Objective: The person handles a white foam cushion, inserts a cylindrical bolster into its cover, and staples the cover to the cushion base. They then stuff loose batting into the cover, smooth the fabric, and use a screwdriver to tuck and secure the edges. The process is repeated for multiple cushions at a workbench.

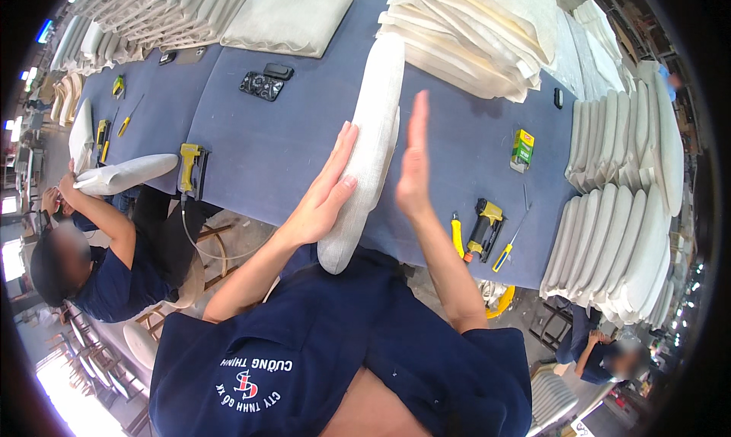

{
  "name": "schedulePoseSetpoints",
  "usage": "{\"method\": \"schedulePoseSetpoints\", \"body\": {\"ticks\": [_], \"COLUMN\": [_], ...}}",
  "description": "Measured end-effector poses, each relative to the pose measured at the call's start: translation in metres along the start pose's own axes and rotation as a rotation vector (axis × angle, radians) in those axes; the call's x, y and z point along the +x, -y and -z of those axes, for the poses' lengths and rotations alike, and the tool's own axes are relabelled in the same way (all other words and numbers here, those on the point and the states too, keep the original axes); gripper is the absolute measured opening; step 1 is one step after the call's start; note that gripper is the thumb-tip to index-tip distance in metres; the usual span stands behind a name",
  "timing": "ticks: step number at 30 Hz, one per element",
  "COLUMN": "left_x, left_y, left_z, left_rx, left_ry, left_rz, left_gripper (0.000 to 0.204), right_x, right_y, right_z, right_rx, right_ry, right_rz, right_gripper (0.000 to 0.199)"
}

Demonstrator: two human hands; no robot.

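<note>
Left hand [324, 205] lies flat against off-white, fabric-covered cushion [375, 117], fingers straight, unclenched; right hand [413, 170] released, just apart. Best: steady left, even right-palm pressure.

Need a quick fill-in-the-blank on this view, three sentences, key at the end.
1. Of the left hand and the right hand, only the ____ one touches the pale cushion between them.
2. The small box on the right part of the table is yellow and ____.
3. On that same part, the screwdriver lies to the ____ of the black-and-yellow power tool.

Missing words: left; green; right.
</note>
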State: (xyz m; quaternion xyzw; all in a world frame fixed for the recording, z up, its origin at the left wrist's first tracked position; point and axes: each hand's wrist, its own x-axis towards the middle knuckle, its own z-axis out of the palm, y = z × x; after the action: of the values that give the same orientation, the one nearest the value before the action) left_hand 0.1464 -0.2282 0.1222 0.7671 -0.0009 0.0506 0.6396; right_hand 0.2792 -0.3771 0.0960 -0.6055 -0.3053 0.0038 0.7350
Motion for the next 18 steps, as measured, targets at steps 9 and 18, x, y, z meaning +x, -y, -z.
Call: {"method": "schedulePoseSetpoints", "body": {"ticks": [9,18], "left_x": [-0.006,-0.003], "left_y": [-0.007,-0.005], "left_z": [-0.025,-0.019], "left_rx": [0.086,0.096], "left_ry": [0.057,0.043], "left_rz": [-0.008,-0.028], "left_gripper": [0.073,0.084], "right_x": [0.036,-0.009], "right_y": [-0.002,-0.041], "right_z": [-0.015,-0.032], "right_rx": [0.409,0.364], "right_ry": [-0.273,-0.06], "right_rz": [0.073,-0.157], "right_gripper": [0.094,0.088]}}
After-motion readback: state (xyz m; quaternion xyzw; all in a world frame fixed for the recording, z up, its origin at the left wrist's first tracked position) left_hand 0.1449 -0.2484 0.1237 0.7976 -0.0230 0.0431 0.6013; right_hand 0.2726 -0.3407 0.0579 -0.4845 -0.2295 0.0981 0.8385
